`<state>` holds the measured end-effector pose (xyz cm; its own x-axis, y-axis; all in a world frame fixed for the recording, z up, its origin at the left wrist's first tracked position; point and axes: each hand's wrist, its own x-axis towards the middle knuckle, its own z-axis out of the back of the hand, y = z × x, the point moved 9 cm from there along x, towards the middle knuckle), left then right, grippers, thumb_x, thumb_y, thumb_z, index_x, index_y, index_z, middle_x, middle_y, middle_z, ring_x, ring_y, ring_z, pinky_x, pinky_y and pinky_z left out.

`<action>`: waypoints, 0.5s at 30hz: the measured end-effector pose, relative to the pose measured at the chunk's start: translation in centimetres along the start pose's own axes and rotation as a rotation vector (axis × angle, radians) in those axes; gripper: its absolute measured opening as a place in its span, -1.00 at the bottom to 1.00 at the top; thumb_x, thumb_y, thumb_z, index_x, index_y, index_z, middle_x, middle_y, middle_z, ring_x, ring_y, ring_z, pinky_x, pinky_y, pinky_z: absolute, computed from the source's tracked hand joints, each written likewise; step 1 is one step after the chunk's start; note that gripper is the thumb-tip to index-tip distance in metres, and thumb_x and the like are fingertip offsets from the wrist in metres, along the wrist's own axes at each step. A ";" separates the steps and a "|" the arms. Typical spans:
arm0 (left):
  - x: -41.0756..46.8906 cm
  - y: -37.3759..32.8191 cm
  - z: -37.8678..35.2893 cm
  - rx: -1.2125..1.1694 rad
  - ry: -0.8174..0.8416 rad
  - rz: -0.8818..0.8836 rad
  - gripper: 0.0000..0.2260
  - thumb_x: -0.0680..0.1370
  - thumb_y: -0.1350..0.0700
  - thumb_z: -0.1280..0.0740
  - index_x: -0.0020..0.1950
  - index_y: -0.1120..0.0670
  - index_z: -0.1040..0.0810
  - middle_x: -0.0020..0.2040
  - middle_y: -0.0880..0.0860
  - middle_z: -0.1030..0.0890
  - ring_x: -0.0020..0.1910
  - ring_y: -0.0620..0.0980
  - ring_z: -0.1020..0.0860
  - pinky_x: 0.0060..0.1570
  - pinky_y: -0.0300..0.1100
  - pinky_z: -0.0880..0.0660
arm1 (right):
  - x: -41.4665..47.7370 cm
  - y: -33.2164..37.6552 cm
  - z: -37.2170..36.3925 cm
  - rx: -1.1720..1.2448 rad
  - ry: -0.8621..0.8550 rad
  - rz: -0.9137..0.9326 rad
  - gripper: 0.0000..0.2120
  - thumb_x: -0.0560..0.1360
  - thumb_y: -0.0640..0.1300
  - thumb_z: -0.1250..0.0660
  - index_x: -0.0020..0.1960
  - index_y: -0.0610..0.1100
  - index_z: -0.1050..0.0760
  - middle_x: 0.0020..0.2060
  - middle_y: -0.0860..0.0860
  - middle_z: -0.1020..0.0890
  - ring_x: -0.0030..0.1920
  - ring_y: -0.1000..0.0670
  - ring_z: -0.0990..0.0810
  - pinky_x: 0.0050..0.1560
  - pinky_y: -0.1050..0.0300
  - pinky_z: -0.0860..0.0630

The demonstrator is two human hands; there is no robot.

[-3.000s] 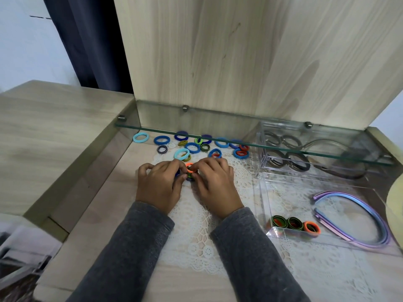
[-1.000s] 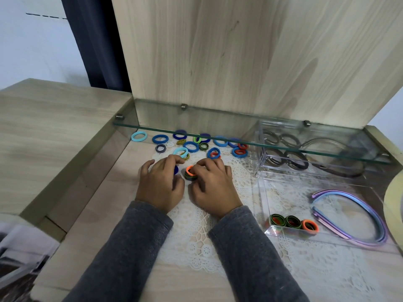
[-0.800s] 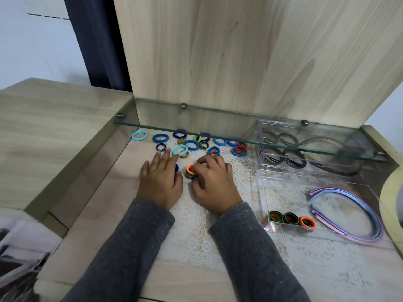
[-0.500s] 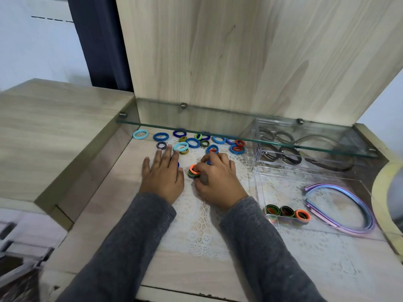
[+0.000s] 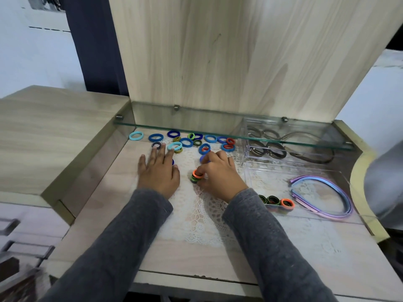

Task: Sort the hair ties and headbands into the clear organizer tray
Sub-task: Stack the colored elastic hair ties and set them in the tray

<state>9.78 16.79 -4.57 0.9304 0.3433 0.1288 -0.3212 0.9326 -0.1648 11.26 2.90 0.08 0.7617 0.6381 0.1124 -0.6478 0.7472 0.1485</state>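
Flattened since before, my left hand [image 5: 158, 171] rests with straight fingers; my right hand [image 5: 220, 177] pinches the hair-tie stack [image 5: 194, 178], and the organizer tray [image 5: 270, 182] lies at its three o'clock, nearer this hand.

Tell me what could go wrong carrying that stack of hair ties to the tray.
1. The right hand pinches a stack of hair ties several high; lifted, it may slip apart and scatter.
2. The tray has clear walls that are hard to see, so the stack might catch its rim.
3. The left hand lies flat beside loose hair ties and could knock them.
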 end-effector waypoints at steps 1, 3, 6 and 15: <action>-0.2 -0.1 0.5 0.003 -0.041 -0.009 -0.51 0.63 -0.01 -0.02 0.57 -0.02 -0.08 0.60 0.00 -0.01 0.57 0.00 0.05 0.49 0.08 0.07 | -0.1 0.1 0.1 -0.004 -0.015 0.000 -0.74 0.52 0.00 -0.32 0.19 0.03 -0.57 0.19 0.02 -0.42 0.23 -0.07 -0.25 0.22 0.01 -0.18; -0.8 -0.5 1.9 0.008 -0.156 -0.060 -0.56 0.59 0.04 -0.11 0.49 -0.01 -0.27 0.55 0.01 -0.21 0.54 0.01 -0.13 0.46 0.05 -0.03 | -0.4 0.2 0.2 -0.027 -0.051 0.002 -0.75 0.52 0.01 -0.31 0.17 0.01 -0.60 0.19 0.03 -0.44 0.23 -0.07 -0.26 0.21 0.01 -0.19; -2.0 -2.4 4.1 0.017 -0.328 -0.248 -0.65 0.48 0.10 -0.14 0.21 0.01 -0.56 0.31 0.03 -0.53 0.34 0.06 -0.44 0.29 0.05 -0.25 | -0.6 0.4 0.5 -0.070 -0.100 0.010 -0.73 0.53 0.05 -0.29 0.15 -0.02 -0.61 0.19 0.04 -0.46 0.23 -0.08 -0.28 0.19 -0.01 -0.20; -4.6 -4.9 2.7 -0.132 -0.108 -0.307 -0.56 0.47 0.12 -0.19 0.35 -0.06 -0.46 0.25 -0.06 -0.58 0.29 -0.05 -0.46 0.40 -0.03 -0.18 | -1.2 0.3 0.7 -0.071 -0.134 -0.003 -0.73 0.55 0.07 -0.24 0.15 0.02 -0.61 0.21 0.03 -0.45 0.22 -0.09 -0.29 0.19 0.00 -0.21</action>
<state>6.61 10.90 -1.72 0.9537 0.0657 0.2934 0.0026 0.9739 -0.2268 10.19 2.25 0.65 0.7549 0.6092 0.2428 -0.6414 0.7631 0.0796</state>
